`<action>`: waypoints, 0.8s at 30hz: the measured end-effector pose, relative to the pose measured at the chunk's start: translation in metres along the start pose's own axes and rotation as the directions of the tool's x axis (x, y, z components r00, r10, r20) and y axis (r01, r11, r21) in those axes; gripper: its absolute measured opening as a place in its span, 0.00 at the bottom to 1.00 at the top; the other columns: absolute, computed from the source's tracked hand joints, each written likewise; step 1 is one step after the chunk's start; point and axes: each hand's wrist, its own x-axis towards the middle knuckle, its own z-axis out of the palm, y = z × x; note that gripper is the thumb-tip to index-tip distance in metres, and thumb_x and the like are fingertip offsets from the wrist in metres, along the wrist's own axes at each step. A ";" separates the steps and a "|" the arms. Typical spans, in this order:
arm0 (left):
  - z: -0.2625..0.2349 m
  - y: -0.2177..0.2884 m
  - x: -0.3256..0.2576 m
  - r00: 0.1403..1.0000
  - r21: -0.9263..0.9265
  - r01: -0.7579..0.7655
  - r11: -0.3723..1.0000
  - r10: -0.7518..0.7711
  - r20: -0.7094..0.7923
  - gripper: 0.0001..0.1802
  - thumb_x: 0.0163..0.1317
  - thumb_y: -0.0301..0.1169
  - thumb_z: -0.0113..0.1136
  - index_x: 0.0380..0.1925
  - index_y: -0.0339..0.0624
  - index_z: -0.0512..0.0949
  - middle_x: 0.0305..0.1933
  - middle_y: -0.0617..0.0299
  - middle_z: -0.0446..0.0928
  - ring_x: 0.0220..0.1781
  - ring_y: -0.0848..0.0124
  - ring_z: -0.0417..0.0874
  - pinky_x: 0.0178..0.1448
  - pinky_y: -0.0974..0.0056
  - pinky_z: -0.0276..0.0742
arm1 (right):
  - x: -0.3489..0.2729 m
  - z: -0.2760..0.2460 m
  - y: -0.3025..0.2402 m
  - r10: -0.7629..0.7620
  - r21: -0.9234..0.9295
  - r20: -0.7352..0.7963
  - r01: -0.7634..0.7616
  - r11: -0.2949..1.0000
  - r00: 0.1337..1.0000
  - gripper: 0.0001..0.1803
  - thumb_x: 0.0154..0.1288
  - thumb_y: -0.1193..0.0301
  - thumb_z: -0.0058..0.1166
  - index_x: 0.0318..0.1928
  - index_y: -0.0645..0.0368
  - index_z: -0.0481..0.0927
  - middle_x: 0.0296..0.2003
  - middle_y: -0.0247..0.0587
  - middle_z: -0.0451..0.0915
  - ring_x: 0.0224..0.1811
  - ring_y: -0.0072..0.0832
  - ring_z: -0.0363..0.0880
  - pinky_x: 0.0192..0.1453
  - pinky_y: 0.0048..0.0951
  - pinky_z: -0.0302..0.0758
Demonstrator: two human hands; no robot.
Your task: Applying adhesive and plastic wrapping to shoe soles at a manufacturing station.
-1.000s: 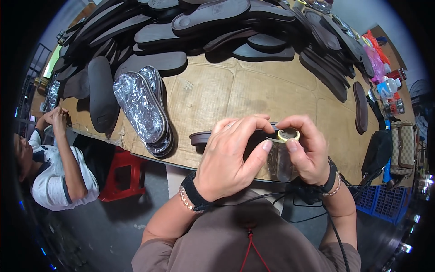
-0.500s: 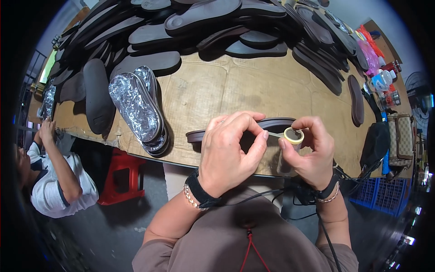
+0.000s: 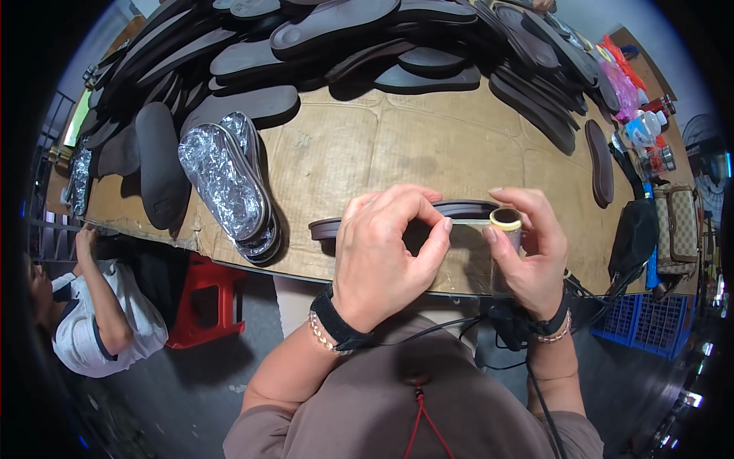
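Observation:
At the near edge of the table a dark brown shoe sole [image 3: 325,230] stands on its side, its middle covered by my left hand [image 3: 382,256]. That hand's thumb and index finger pinch the end of a strip of clear film [image 3: 469,222]. The strip runs taut to a narrow film roll [image 3: 505,221] with a yellowish end. My right hand [image 3: 537,264] grips this roll upright between thumb and fingers. Whether the left fingers also grip the sole is hidden. To the left lies a pair of soles wrapped in clear film [image 3: 223,183].
Piled dark soles [image 3: 336,30] line the far side of the cardboard-covered table [image 3: 367,153]. A single sole [image 3: 599,163], bottles [image 3: 646,128], a black pouch [image 3: 633,241] and a checked bag [image 3: 677,222] are at right. On the left, a person [image 3: 107,314] sits near a red stool [image 3: 202,302].
My right hand has moved slightly right with the roll, lengthening the film strip. The roll stands more upright. The person at left has lowered a hand a little.

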 end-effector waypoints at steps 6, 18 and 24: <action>0.000 0.002 0.001 1.000 0.026 0.001 1.000 -0.002 0.011 0.05 0.57 0.29 0.71 0.29 0.42 0.82 0.45 0.57 0.88 0.51 0.61 0.87 0.62 0.58 0.73 | -0.003 -0.009 0.016 -0.140 -0.062 0.060 0.144 0.988 0.988 0.09 0.64 0.76 0.66 0.45 0.58 0.86 0.44 0.38 0.78 0.34 0.19 0.72 0.35 0.21 0.69; -0.003 0.001 0.001 0.998 -0.048 0.052 0.997 -0.050 0.031 0.05 0.56 0.25 0.73 0.29 0.39 0.84 0.46 0.54 0.89 0.50 0.62 0.87 0.61 0.59 0.75 | -0.011 -0.003 0.007 -0.125 -0.146 0.054 0.132 0.981 0.991 0.16 0.55 0.83 0.65 0.45 0.58 0.88 0.43 0.39 0.72 0.34 0.22 0.72 0.36 0.23 0.70; -0.004 0.002 0.001 0.998 -0.047 0.046 0.998 -0.044 0.040 0.05 0.60 0.24 0.71 0.30 0.38 0.82 0.46 0.53 0.88 0.48 0.63 0.87 0.59 0.60 0.76 | -0.012 -0.004 0.009 -0.169 -0.110 0.050 0.174 0.979 0.984 0.15 0.55 0.83 0.66 0.44 0.57 0.89 0.45 0.40 0.72 0.31 0.21 0.72 0.36 0.21 0.71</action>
